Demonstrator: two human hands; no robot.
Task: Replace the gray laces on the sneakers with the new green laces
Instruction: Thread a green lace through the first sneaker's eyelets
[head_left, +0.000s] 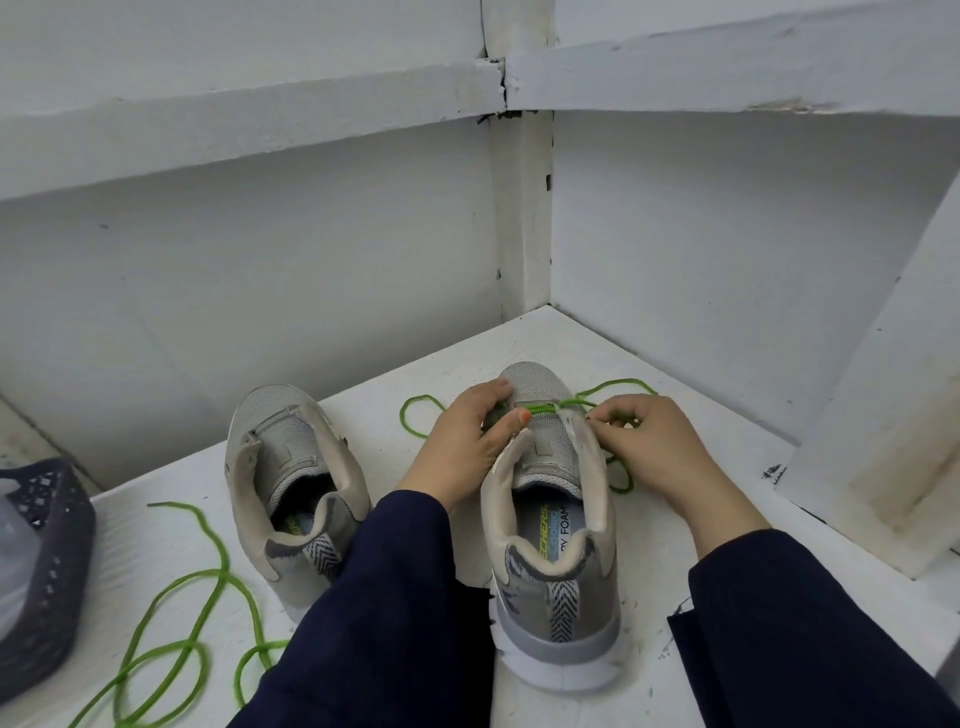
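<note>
Fingers (623, 410) of right hand (654, 447) pinched on thin green cord lace (540, 409) | left hand (457, 441) fingers curled over gray mesh sneaker (550, 519), thumb on lace | lace stretched between both hands' fingertips

Home storage nook, probably a built-in shoe shelf. Rough white-painted board shelf (457, 364), scuffed and flecked with dirt. A second board shelf above (234, 135). The corner post (522, 218) has cracked, chipped paint at the joints. A slanted white panel (893, 415) stands on the right. Household stuff lies on it: worn gray sneakers (291, 467), loose green laces (225, 558), and a dark perforated plastic basket (47, 561) at the left edge.
</note>
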